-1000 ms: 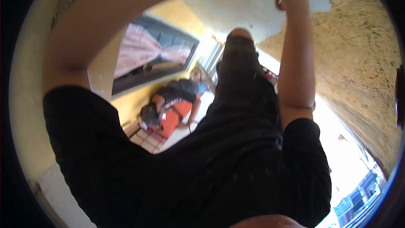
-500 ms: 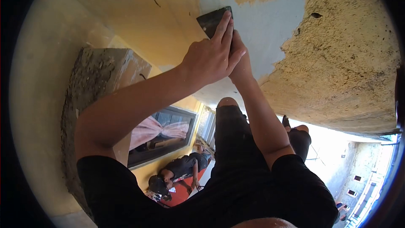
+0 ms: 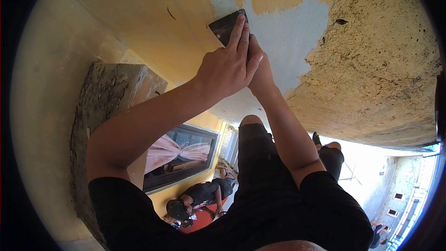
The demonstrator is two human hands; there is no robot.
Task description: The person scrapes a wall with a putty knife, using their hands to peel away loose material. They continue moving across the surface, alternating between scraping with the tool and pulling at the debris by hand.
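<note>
A dark flat scraper blade [image 3: 222, 26] lies against a yellow painted surface [image 3: 153, 23], at the edge of a blue-grey patch [image 3: 290, 32] where the paint is gone. My left hand [image 3: 225, 69] presses its fingers flat on the blade. My right hand [image 3: 260, 72] sits right behind the left one, mostly hidden by it, and seems to grip the scraper's handle. Both arms reach up from my black sleeves.
Rough sandy plaster [image 3: 381, 79] covers the right side of the surface. A bare concrete block [image 3: 107, 93] juts out at left. Below are a window with a pink curtain [image 3: 179, 151] and another person in a black cap [image 3: 195, 200] crouched over something red.
A second ago my hands sat at the frame's top edge; the view has since tilted onto the surface. In the last half second hands and scraper slid slightly up and left.
</note>
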